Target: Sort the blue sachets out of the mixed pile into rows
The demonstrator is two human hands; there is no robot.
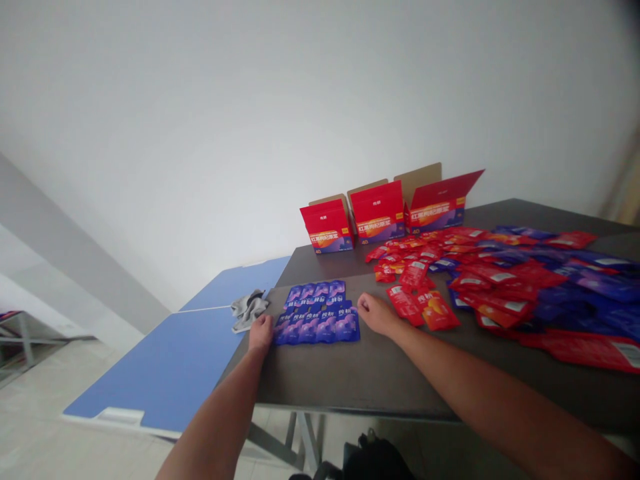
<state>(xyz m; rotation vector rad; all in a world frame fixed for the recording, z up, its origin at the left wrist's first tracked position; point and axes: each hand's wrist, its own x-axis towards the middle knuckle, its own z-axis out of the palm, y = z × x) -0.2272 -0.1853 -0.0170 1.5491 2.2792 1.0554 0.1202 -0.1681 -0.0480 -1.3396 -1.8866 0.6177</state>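
Observation:
Blue-purple pouches [317, 325] lie face up in two overlapping rows on the dark table. My left hand [261, 331] is at the left end of the front row, its fingers curled beside the outermost pouch. At the other end, my right hand [373, 312] rests closed in a loose fist close to the right edge of the rows. No pouch shows inside either hand. Two red pouches, one showing an orange front [436, 310], lie just right of my right hand.
Three open red boxes [377, 220] stand along the back of the table. A mixed heap of red pouches [500, 287] and blue pouches [585, 297] spreads over the right side. A crumpled grey cloth [249, 309] lies at the left edge, beside a lower blue table [170, 367].

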